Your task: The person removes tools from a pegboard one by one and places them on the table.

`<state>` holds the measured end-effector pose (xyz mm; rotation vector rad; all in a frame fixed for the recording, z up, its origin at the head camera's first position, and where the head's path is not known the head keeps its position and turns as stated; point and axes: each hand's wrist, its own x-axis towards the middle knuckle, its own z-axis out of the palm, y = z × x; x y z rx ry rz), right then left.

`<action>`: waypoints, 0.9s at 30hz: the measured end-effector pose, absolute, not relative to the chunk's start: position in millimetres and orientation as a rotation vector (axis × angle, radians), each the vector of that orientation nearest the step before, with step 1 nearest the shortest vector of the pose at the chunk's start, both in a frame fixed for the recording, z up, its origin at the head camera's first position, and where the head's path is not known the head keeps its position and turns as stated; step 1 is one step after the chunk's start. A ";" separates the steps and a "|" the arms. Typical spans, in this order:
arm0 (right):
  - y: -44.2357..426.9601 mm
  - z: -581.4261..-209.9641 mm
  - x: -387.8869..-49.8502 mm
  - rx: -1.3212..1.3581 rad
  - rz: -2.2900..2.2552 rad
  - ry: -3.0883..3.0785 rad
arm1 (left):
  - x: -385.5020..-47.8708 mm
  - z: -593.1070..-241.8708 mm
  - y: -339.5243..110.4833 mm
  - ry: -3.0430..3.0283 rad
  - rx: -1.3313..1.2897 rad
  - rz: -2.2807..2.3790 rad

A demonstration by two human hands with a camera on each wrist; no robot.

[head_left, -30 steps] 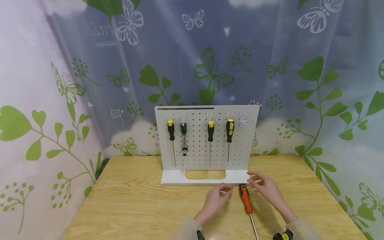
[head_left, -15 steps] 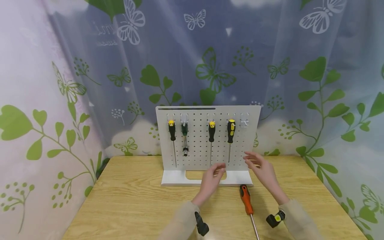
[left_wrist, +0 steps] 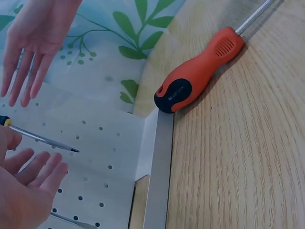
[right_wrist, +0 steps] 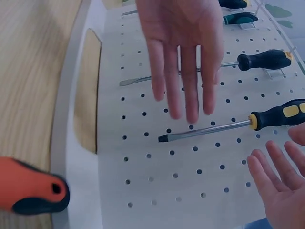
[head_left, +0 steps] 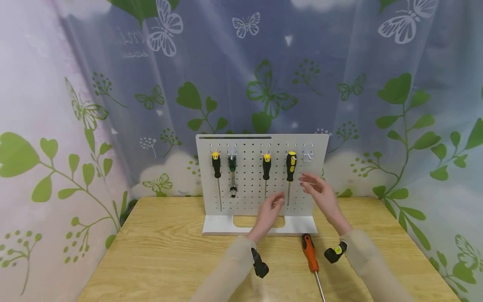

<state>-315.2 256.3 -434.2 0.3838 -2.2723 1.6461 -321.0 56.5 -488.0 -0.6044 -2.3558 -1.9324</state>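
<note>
My left hand [head_left: 268, 213] is before the lower part of the white pegboard [head_left: 249, 180], near the shaft of a black-and-yellow slotted screwdriver [head_left: 291, 165]. On the other side of that screwdriver, my right hand [head_left: 320, 196] is level with its shaft, just below the handle. Fingers of both hands are extended, and neither holds anything; in the right wrist view the screwdriver's shaft [right_wrist: 209, 130] lies between the left hand [right_wrist: 183, 52] and right hand [right_wrist: 281, 181]. An orange-and-black screwdriver [head_left: 310, 253] lies on the table, its handle end by the pegboard's base.
More screwdrivers hang to the left: one with a black handle [head_left: 266, 167], a green-handled tool [head_left: 232, 163] with a socket-like end, and another black-handled one [head_left: 216, 165]. A clear hook [head_left: 308, 156] at the right bears nothing. A patterned curtain [head_left: 211, 63] stands behind the wooden table [head_left: 166, 251].
Both hands have risen from beside the orange screwdriver to the pegboard, on either side of the black-and-yellow screwdriver. The right hand has also shifted left. The orange screwdriver stays on the table.
</note>
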 end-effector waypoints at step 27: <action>221.3 -402.4 -330.7 0.212 1.764 -2.306 | -326.3 -486.4 70.7 -2.287 -0.580 -2.097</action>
